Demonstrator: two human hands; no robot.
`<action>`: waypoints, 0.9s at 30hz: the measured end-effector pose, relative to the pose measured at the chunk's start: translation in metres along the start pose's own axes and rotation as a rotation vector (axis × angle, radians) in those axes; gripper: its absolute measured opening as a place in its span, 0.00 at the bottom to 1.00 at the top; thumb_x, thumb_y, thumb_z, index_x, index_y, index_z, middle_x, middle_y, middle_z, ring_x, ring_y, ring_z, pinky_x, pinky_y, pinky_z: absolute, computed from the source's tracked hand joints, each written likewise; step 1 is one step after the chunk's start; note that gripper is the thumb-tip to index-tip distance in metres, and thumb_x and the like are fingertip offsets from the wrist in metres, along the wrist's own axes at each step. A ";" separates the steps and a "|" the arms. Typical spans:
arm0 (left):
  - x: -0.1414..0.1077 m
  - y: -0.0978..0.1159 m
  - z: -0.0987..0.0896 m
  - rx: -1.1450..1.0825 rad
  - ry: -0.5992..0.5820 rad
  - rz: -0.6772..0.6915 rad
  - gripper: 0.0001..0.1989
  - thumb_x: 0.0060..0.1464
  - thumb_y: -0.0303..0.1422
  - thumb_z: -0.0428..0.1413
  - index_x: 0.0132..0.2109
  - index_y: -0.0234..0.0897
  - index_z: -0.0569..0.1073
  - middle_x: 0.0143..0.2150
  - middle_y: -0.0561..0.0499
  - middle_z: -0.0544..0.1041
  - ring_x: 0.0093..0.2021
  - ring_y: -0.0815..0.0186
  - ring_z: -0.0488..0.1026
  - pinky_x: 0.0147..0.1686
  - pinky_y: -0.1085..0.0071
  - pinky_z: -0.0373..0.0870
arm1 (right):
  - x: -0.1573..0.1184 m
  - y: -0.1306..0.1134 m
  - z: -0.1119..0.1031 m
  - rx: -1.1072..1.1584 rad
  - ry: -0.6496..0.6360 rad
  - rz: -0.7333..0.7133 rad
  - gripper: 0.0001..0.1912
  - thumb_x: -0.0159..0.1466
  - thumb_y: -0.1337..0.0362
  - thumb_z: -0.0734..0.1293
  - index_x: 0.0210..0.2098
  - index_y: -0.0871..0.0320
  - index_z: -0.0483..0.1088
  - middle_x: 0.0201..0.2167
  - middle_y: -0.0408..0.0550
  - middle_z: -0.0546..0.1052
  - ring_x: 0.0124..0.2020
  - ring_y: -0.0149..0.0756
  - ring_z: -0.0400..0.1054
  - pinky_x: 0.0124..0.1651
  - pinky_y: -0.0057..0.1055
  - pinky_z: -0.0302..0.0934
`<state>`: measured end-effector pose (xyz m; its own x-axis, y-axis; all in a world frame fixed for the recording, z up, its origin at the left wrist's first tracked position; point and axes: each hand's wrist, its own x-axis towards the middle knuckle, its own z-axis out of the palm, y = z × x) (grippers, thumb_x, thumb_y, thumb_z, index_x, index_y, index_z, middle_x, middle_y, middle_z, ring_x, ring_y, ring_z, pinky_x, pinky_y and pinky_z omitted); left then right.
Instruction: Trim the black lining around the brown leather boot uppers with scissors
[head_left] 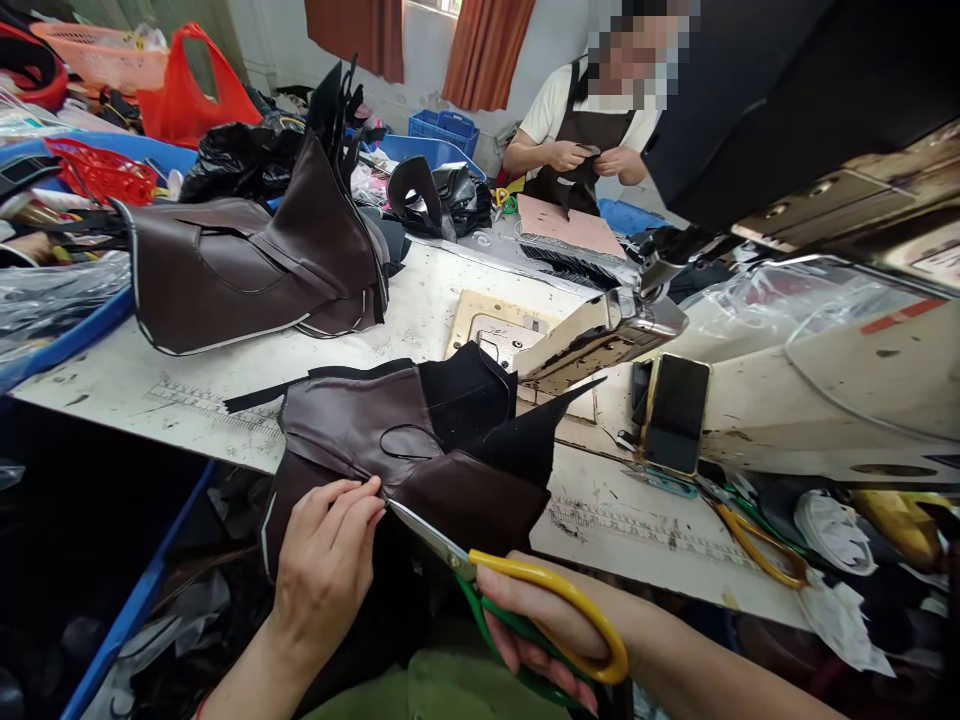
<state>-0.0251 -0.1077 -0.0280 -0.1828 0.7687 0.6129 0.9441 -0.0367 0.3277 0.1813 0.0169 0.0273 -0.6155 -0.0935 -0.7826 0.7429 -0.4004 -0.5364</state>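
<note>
A dark brown leather piece [352,415] with black backing lies over the front edge of the sewing table. My left hand [326,550] pinches its near edge between thumb and fingers. In my right hand [529,620] is a pair of scissors [551,580] with one yellow and one green handle. The scissor tips touch the leather edge just beside my left fingertips. A thin dark cord [411,440] makes a loop on top of the leather. The right fingers are wrapped through the handles.
Stacked brown leather pieces [225,265] with pale edging stand at the back left. A sewing machine [817,150] overhangs the right side. A phone [677,415] and another pair of scissors [765,545] lie at the right. Across the table, a co-worker [589,150] handles dark material.
</note>
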 end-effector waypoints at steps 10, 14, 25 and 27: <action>0.003 -0.001 0.000 -0.051 0.000 -0.044 0.10 0.55 0.18 0.56 0.43 0.33 0.71 0.42 0.44 0.80 0.43 0.58 0.73 0.45 0.59 0.70 | -0.001 0.006 0.003 0.056 -0.031 0.005 0.38 0.56 0.29 0.57 0.20 0.61 0.64 0.10 0.37 0.58 0.07 0.23 0.55 0.10 0.20 0.57; 0.003 0.000 -0.002 -0.065 -0.003 -0.055 0.09 0.55 0.19 0.56 0.42 0.34 0.71 0.41 0.45 0.80 0.42 0.59 0.73 0.45 0.59 0.70 | 0.001 0.008 0.005 0.112 -0.053 -0.008 0.38 0.58 0.30 0.56 0.21 0.62 0.65 0.10 0.38 0.60 0.08 0.23 0.55 0.11 0.20 0.59; 0.004 -0.001 -0.001 -0.043 -0.034 -0.019 0.11 0.52 0.22 0.59 0.43 0.33 0.70 0.44 0.42 0.79 0.44 0.55 0.71 0.45 0.55 0.70 | 0.010 0.009 0.012 0.142 -0.032 -0.068 0.38 0.58 0.31 0.55 0.17 0.60 0.64 0.08 0.37 0.57 0.05 0.26 0.54 0.05 0.22 0.53; 0.004 -0.001 0.000 -0.009 -0.032 -0.010 0.12 0.51 0.22 0.60 0.44 0.34 0.71 0.44 0.43 0.80 0.44 0.54 0.71 0.45 0.55 0.70 | 0.012 0.012 0.014 0.156 -0.035 -0.085 0.38 0.56 0.29 0.56 0.17 0.60 0.64 0.07 0.37 0.57 0.05 0.26 0.53 0.05 0.23 0.52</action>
<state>-0.0268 -0.1049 -0.0260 -0.1836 0.7889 0.5865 0.9396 -0.0344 0.3404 0.1792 -0.0013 0.0161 -0.6852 -0.0842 -0.7235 0.6396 -0.5447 -0.5424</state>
